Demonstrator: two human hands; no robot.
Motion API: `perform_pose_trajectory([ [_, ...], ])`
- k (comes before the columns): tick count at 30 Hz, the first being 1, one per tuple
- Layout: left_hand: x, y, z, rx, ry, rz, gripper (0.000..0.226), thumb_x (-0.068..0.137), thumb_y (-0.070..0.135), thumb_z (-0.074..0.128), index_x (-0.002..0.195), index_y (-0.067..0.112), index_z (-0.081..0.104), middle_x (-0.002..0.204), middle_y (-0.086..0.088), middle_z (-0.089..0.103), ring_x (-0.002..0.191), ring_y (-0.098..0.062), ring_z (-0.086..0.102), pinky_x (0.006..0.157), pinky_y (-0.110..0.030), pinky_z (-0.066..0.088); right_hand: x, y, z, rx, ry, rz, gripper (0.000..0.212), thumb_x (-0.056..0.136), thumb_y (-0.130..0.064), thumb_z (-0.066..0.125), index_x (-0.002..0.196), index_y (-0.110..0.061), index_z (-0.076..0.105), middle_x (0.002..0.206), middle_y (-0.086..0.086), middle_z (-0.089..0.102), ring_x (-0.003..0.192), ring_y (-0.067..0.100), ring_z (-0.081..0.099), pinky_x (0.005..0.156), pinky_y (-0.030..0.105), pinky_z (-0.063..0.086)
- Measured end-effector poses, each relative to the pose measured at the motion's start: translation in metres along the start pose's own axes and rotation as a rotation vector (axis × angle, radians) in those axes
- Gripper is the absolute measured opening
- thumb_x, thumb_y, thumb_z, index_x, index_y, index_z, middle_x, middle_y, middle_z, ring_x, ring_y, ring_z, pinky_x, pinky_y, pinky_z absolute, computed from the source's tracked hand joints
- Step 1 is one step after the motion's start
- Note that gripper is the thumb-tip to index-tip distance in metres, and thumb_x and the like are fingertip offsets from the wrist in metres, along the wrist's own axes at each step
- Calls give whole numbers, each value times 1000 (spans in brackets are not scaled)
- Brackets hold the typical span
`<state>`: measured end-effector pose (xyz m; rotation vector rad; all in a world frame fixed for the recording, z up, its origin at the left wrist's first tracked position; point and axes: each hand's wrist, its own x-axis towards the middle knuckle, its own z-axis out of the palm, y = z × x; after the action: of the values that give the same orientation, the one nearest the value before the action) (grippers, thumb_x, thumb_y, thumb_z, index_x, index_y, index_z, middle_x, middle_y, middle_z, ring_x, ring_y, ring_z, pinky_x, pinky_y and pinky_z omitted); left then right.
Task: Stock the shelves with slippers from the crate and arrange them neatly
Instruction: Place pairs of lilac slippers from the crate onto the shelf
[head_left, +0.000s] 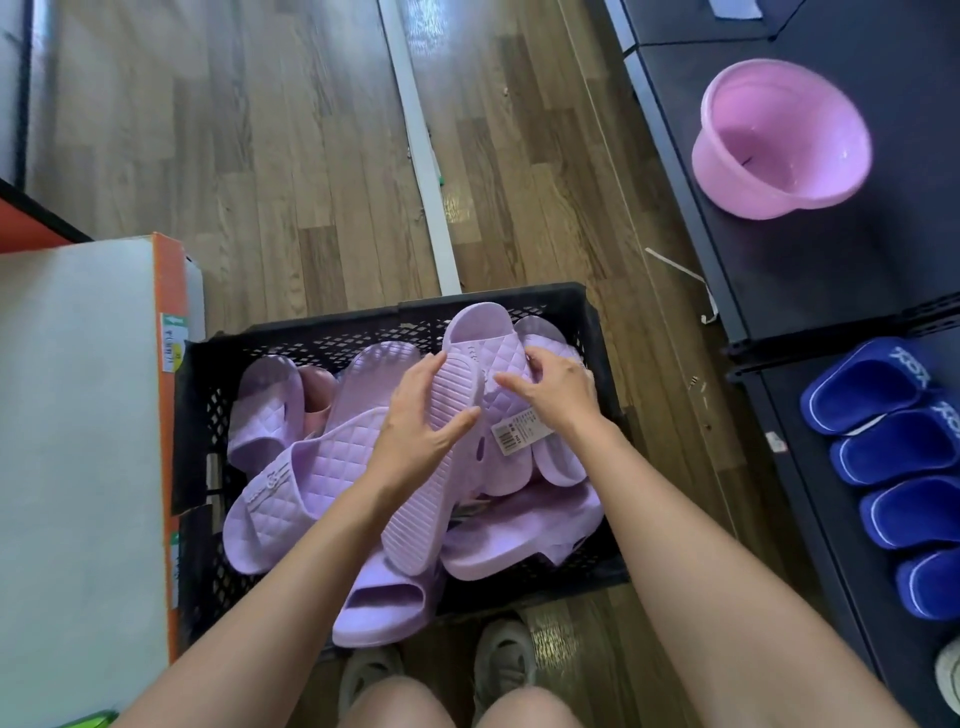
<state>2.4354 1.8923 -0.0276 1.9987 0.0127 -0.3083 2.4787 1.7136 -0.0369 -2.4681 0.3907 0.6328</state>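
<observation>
A black plastic crate (291, 338) on the wood floor holds several lilac quilted slippers (311, 467). My left hand (421, 415) grips one lilac slipper (421, 514) sole-up, thumb and fingers around its toe end. My right hand (556, 387) holds the quilted strap of a second lilac slipper (483, 332) lying top-up, with a white barcode tag (511, 434) hanging from it. The two slippers touch above the crate's middle. Several dark blue slippers (893, 452) stand in a row on the black lower shelf (810, 519) at the right.
A pink plastic basin (779, 140) sits on the black shelf (779, 260) at upper right. An orange-edged white box (78, 441) presses against the crate's left side. My feet in grey shoes (498, 660) stand just behind the crate. A white strip (421, 156) runs along the floor.
</observation>
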Motion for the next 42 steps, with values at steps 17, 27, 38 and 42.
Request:
perform_pose_trajectory([
  [17,-14,3,-13,-45,-49,-103,57,86,19,65,137,18,41,131,12,41,122,-1,36,104,-19,26,-29,-3,-19,322,283,106,19,75,-24,75,81,-10,63,81,3,64,74,19,57,61,25,35],
  [27,12,73,16,-445,-139,-157,56,65,49,75,116,32,55,119,8,62,111,-8,58,96,-29,47,-59,-2,-82,562,320,-46,17,73,-12,77,80,1,69,73,12,67,66,15,56,61,30,48],
  [38,15,26,-40,-575,183,-456,42,67,37,67,100,10,65,101,-14,68,89,-26,62,76,-36,49,-37,40,-33,282,194,86,39,91,-19,55,128,-6,50,124,13,51,110,25,53,88,31,42],
  [42,14,8,-52,-560,181,-471,28,79,28,69,101,11,64,97,-12,68,85,-23,62,71,-31,49,-16,54,-16,84,52,99,51,93,-18,50,140,-6,36,138,14,43,124,28,43,98,31,35],
])
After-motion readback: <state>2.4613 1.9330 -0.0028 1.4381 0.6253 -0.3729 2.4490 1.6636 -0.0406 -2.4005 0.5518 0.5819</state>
